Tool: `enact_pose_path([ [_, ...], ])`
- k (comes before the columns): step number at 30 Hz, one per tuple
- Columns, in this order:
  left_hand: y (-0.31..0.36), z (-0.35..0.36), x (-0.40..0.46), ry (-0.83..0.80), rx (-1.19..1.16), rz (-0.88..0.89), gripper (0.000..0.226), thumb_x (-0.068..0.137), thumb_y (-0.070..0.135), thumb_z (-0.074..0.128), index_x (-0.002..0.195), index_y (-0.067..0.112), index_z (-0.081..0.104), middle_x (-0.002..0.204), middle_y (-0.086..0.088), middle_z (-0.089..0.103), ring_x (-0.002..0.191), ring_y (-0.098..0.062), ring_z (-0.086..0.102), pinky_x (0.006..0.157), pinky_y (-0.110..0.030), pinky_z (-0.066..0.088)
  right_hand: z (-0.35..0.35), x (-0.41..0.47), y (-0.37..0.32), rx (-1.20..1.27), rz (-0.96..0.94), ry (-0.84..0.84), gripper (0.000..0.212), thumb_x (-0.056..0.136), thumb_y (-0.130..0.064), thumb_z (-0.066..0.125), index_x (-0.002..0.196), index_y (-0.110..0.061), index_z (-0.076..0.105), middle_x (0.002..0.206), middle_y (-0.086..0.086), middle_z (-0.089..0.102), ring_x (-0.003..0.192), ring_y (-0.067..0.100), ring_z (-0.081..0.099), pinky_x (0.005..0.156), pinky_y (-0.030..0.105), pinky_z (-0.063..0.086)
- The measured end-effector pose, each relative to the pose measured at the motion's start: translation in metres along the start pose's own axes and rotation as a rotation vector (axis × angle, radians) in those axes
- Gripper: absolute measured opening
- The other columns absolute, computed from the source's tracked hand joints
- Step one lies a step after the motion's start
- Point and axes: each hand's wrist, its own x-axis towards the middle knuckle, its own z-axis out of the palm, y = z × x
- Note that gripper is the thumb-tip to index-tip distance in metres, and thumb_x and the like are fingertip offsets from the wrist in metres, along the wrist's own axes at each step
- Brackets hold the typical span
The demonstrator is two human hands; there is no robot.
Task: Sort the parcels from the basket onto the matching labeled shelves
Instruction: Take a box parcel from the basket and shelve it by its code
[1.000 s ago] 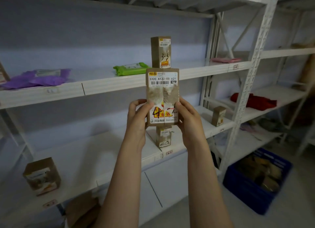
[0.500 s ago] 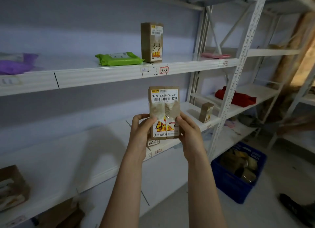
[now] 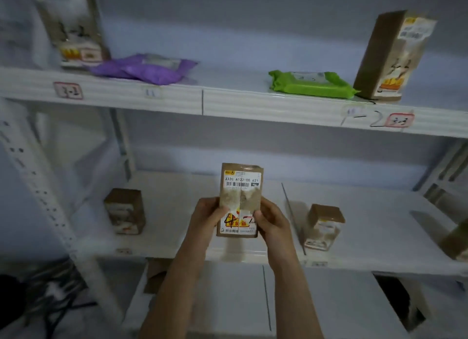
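Observation:
A brown cardboard parcel (image 3: 240,194) with a barcode label and a handwritten number stands upright in front of the middle shelf (image 3: 253,255). My left hand (image 3: 206,215) grips its lower left side and my right hand (image 3: 272,219) grips its lower right side. The upper shelf (image 3: 177,98) carries small red-framed labels (image 3: 68,90) on its front edge, one near the left and one at the right (image 3: 399,120). The basket is out of view.
On the upper shelf lie a purple bag (image 3: 144,68), a green packet (image 3: 310,84) and two upright brown boxes (image 3: 391,57). Two small brown boxes (image 3: 125,210) stand on the middle shelf, left and right (image 3: 324,227) of my hands. A white upright post (image 3: 38,186) runs down the left.
The view has swung left along the shelves, so the blue basket and the right-hand rack have left the frame. The parcel stays held in both hands, now lower and closer to the middle shelf.

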Motion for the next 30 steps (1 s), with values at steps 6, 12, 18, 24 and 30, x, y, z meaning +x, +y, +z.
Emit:
enact_pose_path([
  [6,-0.058,-0.083,0.02,0.318,0.112,-0.139,0.025,0.095,0.024,0.052,0.119,0.017,0.055,0.106,0.005,0.06,0.087,0.001,0.056,0.067,-0.017,0.042,0.08,0.041,0.065,-0.141,0.064,-0.175,0.041,0.089,0.006,0.053,0.126,-0.011,0.06,0.118,0.004,0.066,0.106,0.018,0.063,0.08,0.023,0.056],
  [12,-0.11,-0.144,0.056,0.412,0.192,-0.176,0.027,0.094,0.015,0.052,0.121,0.014,0.059,0.111,-0.014,0.063,0.088,-0.019,0.06,0.072,-0.027,0.048,0.147,0.063,0.131,-0.316,0.092,-0.126,0.041,0.086,0.006,0.055,0.123,-0.011,0.057,0.117,0.006,0.063,0.105,0.023,0.062,0.091,0.042,0.054],
  [18,-0.166,-0.165,0.07,0.548,0.077,-0.175,0.012,0.09,0.004,0.059,0.102,0.005,0.056,0.095,-0.002,0.06,0.093,-0.022,0.059,0.068,-0.013,0.045,0.178,0.074,0.187,-0.397,0.16,-0.068,0.04,0.082,0.006,0.054,0.113,-0.018,0.049,0.109,0.003,0.062,0.099,0.019,0.06,0.087,0.046,0.054],
  [24,-0.202,-0.19,0.075,0.486,0.055,-0.059,0.025,0.088,-0.005,0.058,0.109,0.007,0.057,0.101,0.001,0.063,0.095,-0.014,0.061,0.081,-0.014,0.049,0.204,0.079,0.221,-0.458,0.144,-0.005,0.043,0.081,0.002,0.06,0.106,-0.026,0.041,0.094,-0.011,0.059,0.086,0.004,0.059,0.078,0.036,0.055],
  [30,-0.201,-0.202,0.078,0.387,0.342,-0.133,0.059,0.081,-0.007,0.061,0.137,0.004,0.046,0.133,-0.016,0.046,0.125,-0.027,0.044,0.104,-0.034,0.038,0.221,0.076,0.231,-0.497,0.185,0.108,0.029,0.081,-0.003,0.065,0.1,-0.013,0.045,0.097,0.002,0.058,0.082,0.01,0.056,0.059,0.012,0.042],
])
